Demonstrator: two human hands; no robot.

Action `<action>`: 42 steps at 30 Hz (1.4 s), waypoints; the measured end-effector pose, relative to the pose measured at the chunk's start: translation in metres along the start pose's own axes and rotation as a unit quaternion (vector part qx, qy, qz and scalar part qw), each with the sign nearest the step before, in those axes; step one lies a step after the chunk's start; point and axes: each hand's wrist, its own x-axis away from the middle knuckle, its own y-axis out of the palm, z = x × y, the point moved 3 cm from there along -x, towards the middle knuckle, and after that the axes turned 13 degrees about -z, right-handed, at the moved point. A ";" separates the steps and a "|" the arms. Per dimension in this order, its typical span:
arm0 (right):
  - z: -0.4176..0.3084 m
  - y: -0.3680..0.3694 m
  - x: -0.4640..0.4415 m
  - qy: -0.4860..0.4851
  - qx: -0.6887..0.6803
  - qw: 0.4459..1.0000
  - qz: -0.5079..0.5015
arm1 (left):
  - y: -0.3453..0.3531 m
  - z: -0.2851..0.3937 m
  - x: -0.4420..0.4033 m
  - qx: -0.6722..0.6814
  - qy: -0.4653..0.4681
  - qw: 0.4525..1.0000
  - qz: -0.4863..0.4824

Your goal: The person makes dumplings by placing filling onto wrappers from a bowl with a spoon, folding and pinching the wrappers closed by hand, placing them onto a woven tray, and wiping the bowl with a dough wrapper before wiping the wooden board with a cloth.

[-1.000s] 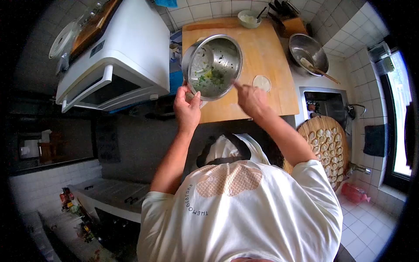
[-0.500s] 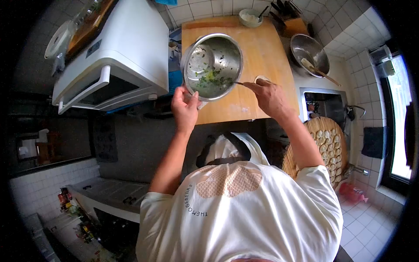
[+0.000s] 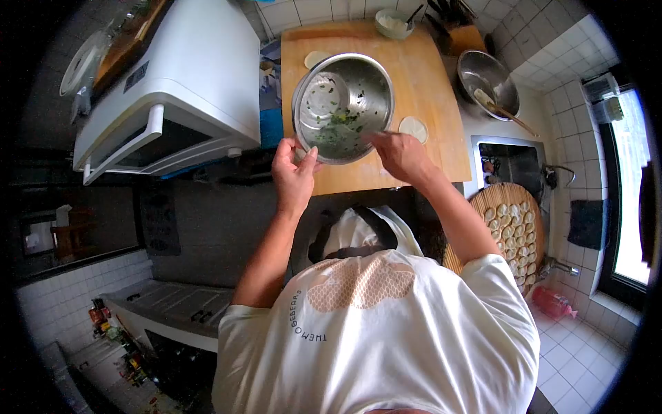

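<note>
My left hand (image 3: 295,176) grips the lower left rim of a steel bowl (image 3: 324,96), which tilts toward me over the wooden board (image 3: 420,76). Chopped greens (image 3: 339,124) lie low inside the bowl. At the bowl's lower right edge, my right hand (image 3: 401,157) is closed round a utensil, whose far end is blurred inside the bowl. A round dough wrapper (image 3: 414,130) lies on the board just beyond my right hand. Another wrapper (image 3: 316,59) shows partly behind the bowl.
A small bowl with a dark-handled utensil (image 3: 394,25) stands at the board's back edge. To the right are a larger steel bowl (image 3: 487,76), a sink (image 3: 510,162) and a round tray (image 3: 476,207) with several dumplings. A white appliance (image 3: 207,76) stands left.
The steel bowl has shifted slightly right, uncovering the wrapper behind it. My right hand moved right, then back left to the bowl's edge, and the nearer wrapper shows fully again.
</note>
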 end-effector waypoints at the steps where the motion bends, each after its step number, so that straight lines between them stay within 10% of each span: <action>1: 0.006 0.003 -0.006 0.019 0.012 1.000 0.012 | 0.000 0.000 0.001 0.005 -0.003 1.000 0.001; 11: 0.008 -0.007 -0.015 -0.147 -0.013 0.989 0.028 | -0.003 0.009 0.001 -0.014 -0.014 1.000 -0.010; 42: 0.032 -0.014 -0.013 -0.115 0.150 0.978 0.089 | -0.007 0.017 0.008 -0.031 -0.007 0.999 0.000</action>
